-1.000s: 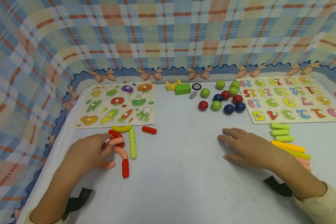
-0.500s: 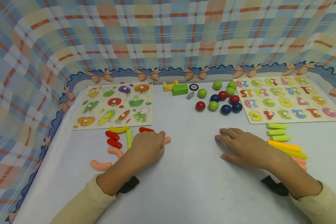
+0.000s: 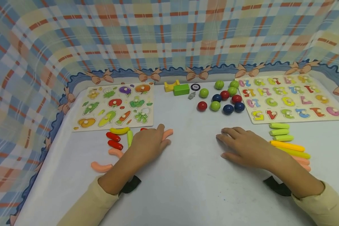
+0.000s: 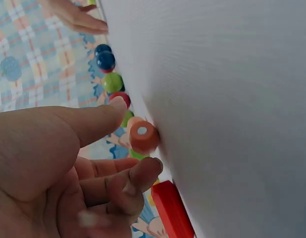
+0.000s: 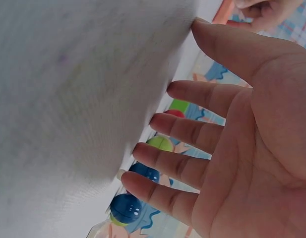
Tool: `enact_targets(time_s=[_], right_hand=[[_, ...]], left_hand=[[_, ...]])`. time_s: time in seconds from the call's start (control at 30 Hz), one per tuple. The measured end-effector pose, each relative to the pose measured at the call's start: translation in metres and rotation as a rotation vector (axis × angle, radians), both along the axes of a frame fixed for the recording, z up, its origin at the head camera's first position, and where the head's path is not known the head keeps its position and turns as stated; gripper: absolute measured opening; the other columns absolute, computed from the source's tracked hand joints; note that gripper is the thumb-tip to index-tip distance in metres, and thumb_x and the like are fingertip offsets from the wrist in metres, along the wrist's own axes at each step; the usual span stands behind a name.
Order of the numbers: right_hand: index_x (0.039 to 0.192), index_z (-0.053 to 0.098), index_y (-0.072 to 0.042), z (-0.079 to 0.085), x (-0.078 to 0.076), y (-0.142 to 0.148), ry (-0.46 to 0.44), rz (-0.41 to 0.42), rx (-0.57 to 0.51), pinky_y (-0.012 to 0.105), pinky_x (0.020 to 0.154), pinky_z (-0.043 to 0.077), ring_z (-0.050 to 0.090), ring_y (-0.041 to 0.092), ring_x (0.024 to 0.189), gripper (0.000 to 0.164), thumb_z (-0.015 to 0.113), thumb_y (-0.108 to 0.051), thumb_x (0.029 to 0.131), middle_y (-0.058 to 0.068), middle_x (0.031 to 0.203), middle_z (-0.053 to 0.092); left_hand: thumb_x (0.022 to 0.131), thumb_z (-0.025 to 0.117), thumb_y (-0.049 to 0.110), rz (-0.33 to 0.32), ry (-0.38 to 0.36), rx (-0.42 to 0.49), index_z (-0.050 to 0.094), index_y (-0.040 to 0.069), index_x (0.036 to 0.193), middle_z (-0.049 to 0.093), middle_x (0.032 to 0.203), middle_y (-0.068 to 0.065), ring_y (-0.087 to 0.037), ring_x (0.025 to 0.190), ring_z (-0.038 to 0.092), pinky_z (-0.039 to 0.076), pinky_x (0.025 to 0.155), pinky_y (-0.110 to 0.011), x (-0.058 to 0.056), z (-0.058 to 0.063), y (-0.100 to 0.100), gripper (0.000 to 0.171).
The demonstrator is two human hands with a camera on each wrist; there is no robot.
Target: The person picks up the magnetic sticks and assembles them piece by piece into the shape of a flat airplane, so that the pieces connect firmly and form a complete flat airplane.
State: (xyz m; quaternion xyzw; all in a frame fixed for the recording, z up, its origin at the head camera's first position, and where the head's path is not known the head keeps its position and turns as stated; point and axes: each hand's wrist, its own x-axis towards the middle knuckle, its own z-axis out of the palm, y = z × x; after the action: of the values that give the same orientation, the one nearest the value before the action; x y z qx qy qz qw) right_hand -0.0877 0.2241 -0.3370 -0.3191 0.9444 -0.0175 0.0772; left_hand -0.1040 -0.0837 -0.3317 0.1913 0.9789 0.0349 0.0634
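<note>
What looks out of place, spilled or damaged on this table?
Nothing looks spilled or broken. A faint purple smudge near the right hand looks slightly odd, because the tabletop around it is pale.

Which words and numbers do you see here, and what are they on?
"5 4 3 2 1 0": number board, bottom row
"10" and "7": its next row up; the others there are hard to tell
"15 14 13 12 11": the row above
"20 19 18 17": top row; its last number is blurry
Round chip: maybe "500", too small to be sure
</note>
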Motion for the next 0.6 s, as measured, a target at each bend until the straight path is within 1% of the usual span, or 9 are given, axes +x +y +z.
enact_targets(time_s=[0.13,0.23,0.27,0.3,0.37,0.47,0.53,0.6], right_hand=[[0.13,0.048,-0.015,0.0,-0.001,0.0,0.006,0.004,0.0,0.049,0.086,0.04,0.041,0.03,0.116,0.061,0.063,-0.047,0.08,0.01,0.13,0.045],[0.13,0.048,-0.016,0.0,-0.001,0.0,0.008,0.006,0.002,0.049,0.086,0.04,0.041,0.03,0.116,0.061,0.062,-0.048,0.08,0.01,0.13,0.045],[0.13,0.048,-0.015,0.0,-0.002,-0.001,0.009,0.007,0.003,0.049,0.086,0.04,0.041,0.031,0.116,0.061,0.062,-0.048,0.08,0.011,0.13,0.045],[0.13,0.048,-0.015,-0.001,-0.002,-0.001,0.009,0.009,0.005,0.049,0.086,0.04,0.041,0.031,0.116,0.062,0.062,-0.048,0.08,0.011,0.13,0.045],[0.13,0.048,-0.015,-0.001,-0.002,-0.002,0.007,0.01,0.008,0.049,0.086,0.04,0.041,0.031,0.116,0.062,0.062,-0.049,0.08,0.011,0.13,0.045],[0.13,0.049,-0.016,-0.002,-0.003,-0.003,0.008,0.01,0.006,0.049,0.086,0.04,0.042,0.031,0.115,0.061,0.062,-0.048,0.079,0.01,0.129,0.046],[0.129,0.05,-0.016,-0.002,-0.003,-0.003,0.008,0.006,0.002,0.049,0.085,0.041,0.043,0.03,0.113,0.061,0.063,-0.048,0.079,0.01,0.127,0.047],[0.128,0.05,-0.016,-0.001,-0.004,-0.004,0.008,0.003,-0.001,0.048,0.084,0.042,0.044,0.03,0.111,0.06,0.064,-0.047,0.078,0.01,0.125,0.048]], left_hand=[[0.082,0.059,0.048,0.027,-0.035,-0.008,0.051,0.011,0.104,0.048,0.056,0.001,-0.016,0.047,0.047,0.036,0.042,-0.029,0.006,0.002,-0.01,0.044],[0.081,0.061,0.047,0.039,-0.038,-0.014,0.054,0.012,0.109,0.058,0.071,0.001,-0.016,0.058,0.053,0.04,0.048,-0.031,0.015,0.004,-0.023,0.045],[0.081,0.061,0.046,0.037,-0.044,-0.027,0.054,0.012,0.113,0.06,0.078,0.0,-0.016,0.063,0.055,0.042,0.051,-0.031,0.02,0.005,-0.028,0.047],[0.081,0.062,0.045,0.026,-0.051,-0.038,0.055,0.013,0.112,0.06,0.082,0.0,-0.016,0.067,0.056,0.044,0.055,-0.032,0.025,0.006,-0.033,0.045],[0.079,0.064,0.046,-0.023,-0.058,-0.077,0.057,0.015,0.115,0.06,0.094,0.0,-0.016,0.078,0.055,0.046,0.064,-0.033,0.039,0.008,-0.044,0.048],[0.077,0.066,0.046,-0.142,-0.099,-0.104,0.057,0.016,0.116,0.057,0.103,-0.001,-0.019,0.092,0.051,0.044,0.078,-0.037,0.063,0.012,-0.059,0.05],[0.076,0.067,0.045,-0.211,-0.13,-0.09,0.057,0.016,0.119,0.054,0.114,-0.003,-0.024,0.105,0.047,0.041,0.086,-0.042,0.079,0.014,-0.068,0.053],[0.077,0.067,0.044,-0.243,-0.176,-0.06,0.055,0.017,0.122,0.049,0.125,-0.006,-0.028,0.117,0.04,0.036,0.092,-0.047,0.091,0.016,-0.075,0.055]])
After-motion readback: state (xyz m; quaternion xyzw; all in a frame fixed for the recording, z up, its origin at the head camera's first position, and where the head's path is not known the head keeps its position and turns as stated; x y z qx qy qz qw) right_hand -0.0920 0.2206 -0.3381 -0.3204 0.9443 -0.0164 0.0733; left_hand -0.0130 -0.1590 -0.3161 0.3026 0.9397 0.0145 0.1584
